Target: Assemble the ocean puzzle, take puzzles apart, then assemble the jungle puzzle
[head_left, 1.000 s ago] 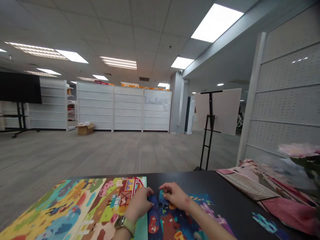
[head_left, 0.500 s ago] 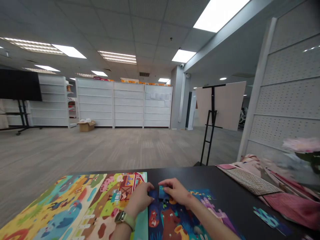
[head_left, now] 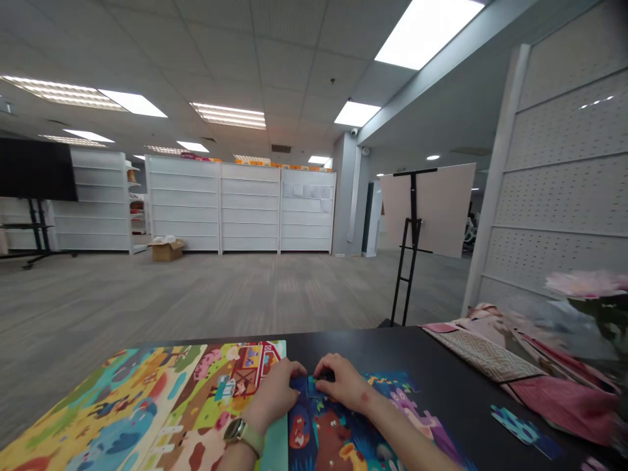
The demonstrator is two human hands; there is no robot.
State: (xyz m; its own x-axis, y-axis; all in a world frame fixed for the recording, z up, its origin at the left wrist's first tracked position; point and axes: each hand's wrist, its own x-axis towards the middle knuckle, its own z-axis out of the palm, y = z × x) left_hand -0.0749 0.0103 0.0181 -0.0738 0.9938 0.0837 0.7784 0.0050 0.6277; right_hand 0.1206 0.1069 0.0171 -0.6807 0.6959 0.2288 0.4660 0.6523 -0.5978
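My left hand (head_left: 273, 391) and my right hand (head_left: 343, 384) meet at the far edge of a dark blue animal jigsaw (head_left: 343, 432) on a black table (head_left: 373, 350). Between their fingertips they pinch a small blue puzzle piece (head_left: 311, 386), pressed down at the puzzle's top edge. Both hands have curled fingers. My left wrist wears a watch (head_left: 240, 433). To the left lies a finished bright farm puzzle (head_left: 142, 405), touching the blue one.
A loose blue puzzle piece (head_left: 521, 432) lies on the table at right. Folded patterned cloths (head_left: 515, 376) and a pink flower (head_left: 586, 284) sit at the right edge. Beyond the table are grey carpet, an easel stand (head_left: 409, 248), white shelving and a cardboard box (head_left: 167, 249).
The hands have come closer together and lowered the blue piece flat onto the puzzle's edge. The view has shifted slightly.
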